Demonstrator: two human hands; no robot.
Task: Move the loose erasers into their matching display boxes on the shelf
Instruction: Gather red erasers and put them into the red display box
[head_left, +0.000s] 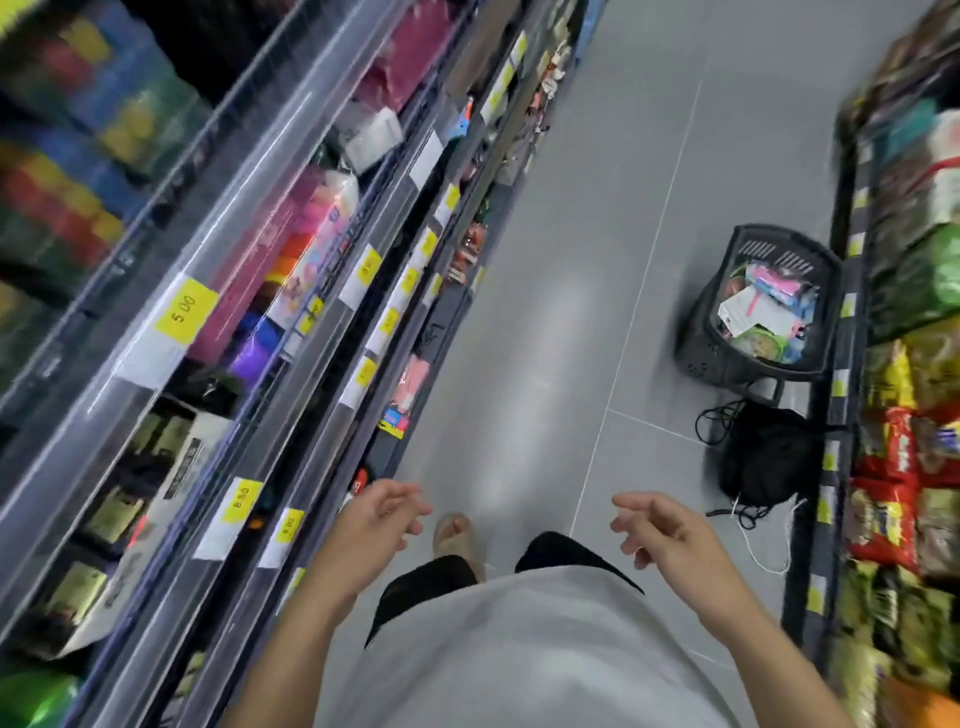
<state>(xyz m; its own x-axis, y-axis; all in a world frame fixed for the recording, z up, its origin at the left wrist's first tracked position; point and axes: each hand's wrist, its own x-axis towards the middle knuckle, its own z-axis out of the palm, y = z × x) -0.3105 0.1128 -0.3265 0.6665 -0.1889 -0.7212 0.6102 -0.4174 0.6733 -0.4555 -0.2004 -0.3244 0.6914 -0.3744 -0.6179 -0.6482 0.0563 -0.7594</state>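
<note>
**Standing in the aisle, both hands free**

I am looking down a shop aisle with a grey tiled floor (545, 260) running from my feet to the far end. On my left rises the shelf (270, 291) with clear plastic fronts and yellow price tags (186, 309); behind the fronts sit blurred coloured packs, pink, purple and orange, and dark boxes nearer me. I cannot make out any erasers or their display boxes in the blur. On my right stands a second rack (904, 364) packed with snack bags in green, yellow and red.

On the floor at the right, against that rack, a black shopping basket (769, 312) holds mixed small packets. Just nearer than it lies a black bag (763, 457) with loose cords trailing over the tiles.

My grey shirt (519, 649) fills the near edge, with one sandalled foot (457, 535) showing beyond it. My left hand (379, 519) and right hand (660, 525) hang out in front, well apart, fingers loosely curled, holding nothing.
</note>
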